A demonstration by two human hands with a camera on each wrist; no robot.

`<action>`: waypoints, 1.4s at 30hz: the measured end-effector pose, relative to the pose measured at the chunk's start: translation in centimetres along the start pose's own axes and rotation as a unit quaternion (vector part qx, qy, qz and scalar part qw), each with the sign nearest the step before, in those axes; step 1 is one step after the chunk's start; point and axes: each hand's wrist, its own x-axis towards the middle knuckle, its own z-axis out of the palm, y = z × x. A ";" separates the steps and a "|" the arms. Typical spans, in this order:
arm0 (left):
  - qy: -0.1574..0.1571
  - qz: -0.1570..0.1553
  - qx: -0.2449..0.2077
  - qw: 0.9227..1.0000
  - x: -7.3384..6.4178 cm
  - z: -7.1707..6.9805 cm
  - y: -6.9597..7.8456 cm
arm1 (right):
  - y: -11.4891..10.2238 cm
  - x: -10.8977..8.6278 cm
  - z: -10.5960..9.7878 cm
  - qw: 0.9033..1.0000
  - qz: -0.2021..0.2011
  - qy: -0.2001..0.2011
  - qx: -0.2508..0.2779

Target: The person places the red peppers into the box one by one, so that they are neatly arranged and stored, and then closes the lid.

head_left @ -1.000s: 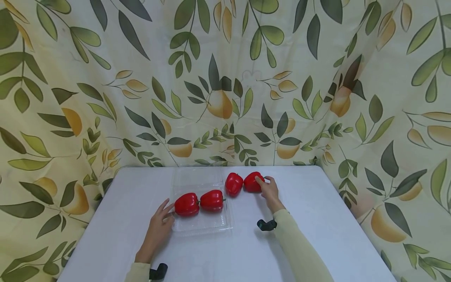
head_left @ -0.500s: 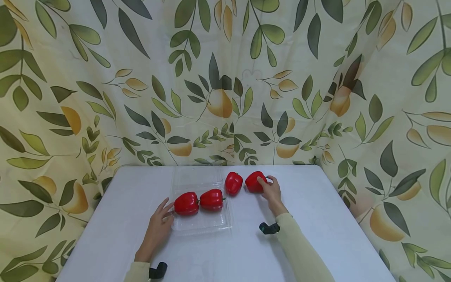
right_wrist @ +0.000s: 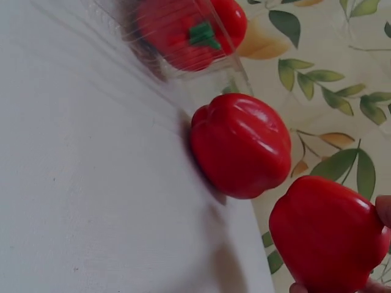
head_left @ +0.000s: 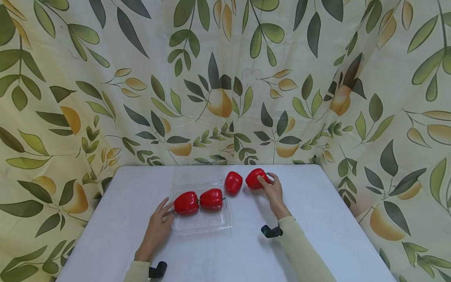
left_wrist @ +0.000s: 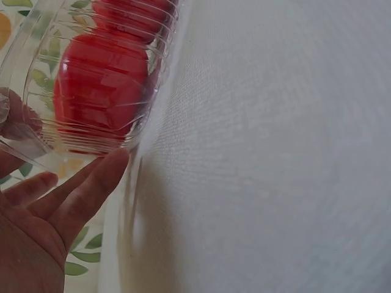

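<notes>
Near the middle of the worktop (head_left: 218,258), taking its far edge as 12 o'clock, a clear plastic container (head_left: 202,223) lay with its lid (head_left: 197,176) opened towards 12. Two glossy red peppers sat in it: the left pepper (head_left: 186,203) at 9 o'clock of the right pepper (head_left: 211,199), whose green stem (right_wrist: 203,35) pointed to 3. Just beside the container, at its 2 o'clock, a loose pepper (head_left: 233,183) rested on the worktop. At 3 o'clock from that one, close but apart, was the held pepper (head_left: 255,179), gripped between the thumb and fingers of the right hand (head_left: 273,192); it seemed raised slightly above the surface. The left hand (head_left: 158,227) reached in from 7 o'clock, its fingers loosely spread, a fingertip (left_wrist: 116,163) touching the container's 9 o'clock end. Pale yellow sleeves (head_left: 301,246) covered both forearms, with a small black device (head_left: 271,231) at each wrist. Beyond the 12 o'clock edge hung a curtain (head_left: 243,98) printed with leaves and orange fruit.
</notes>
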 end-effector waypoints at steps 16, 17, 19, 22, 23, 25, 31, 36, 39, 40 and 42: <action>-0.001 0.004 0.005 1.000 0.2 -0.1 0.1 | -1.7 -2.1 -0.2 0.999 -0.031 -0.007 0.020; -0.001 0.003 0.004 1.000 0.2 -0.1 0.2 | -1.8 -2.3 -0.2 0.999 -0.034 -0.009 0.022; -0.002 -0.002 0.004 1.000 0.3 -0.1 0.2 | -2.0 -2.5 -0.2 0.999 -0.040 -0.012 0.024; -0.005 -0.005 0.004 1.000 0.3 -0.2 0.2 | -2.3 -2.9 -0.2 0.998 -0.047 -0.017 0.025; -0.006 -0.007 0.004 1.000 0.3 -0.2 0.2 | -2.4 -3.1 -0.2 0.998 -0.048 -0.018 0.026; -0.008 -0.010 0.005 1.000 0.3 -0.2 0.3 | -2.6 -3.3 -0.3 0.998 -0.050 -0.019 0.027; -0.013 -0.014 0.006 1.000 0.2 -0.2 0.4 | -3.0 -4.1 -0.4 0.998 -0.052 -0.022 0.022; -0.013 -0.013 0.009 1.000 0.2 -0.2 0.4 | -3.2 -4.8 -0.4 0.998 -0.054 -0.024 0.009; -0.011 -0.014 0.010 1.000 0.3 -0.2 0.4 | -3.4 -5.1 -0.4 0.998 -0.059 -0.029 0.009; -0.011 -0.015 0.010 1.000 0.3 -0.2 0.5 | -3.4 -5.2 -0.4 0.998 -0.060 -0.032 0.013; -0.011 -0.015 0.009 1.000 0.3 -0.2 0.5 | -3.5 -5.5 -0.3 0.997 -0.068 -0.041 0.020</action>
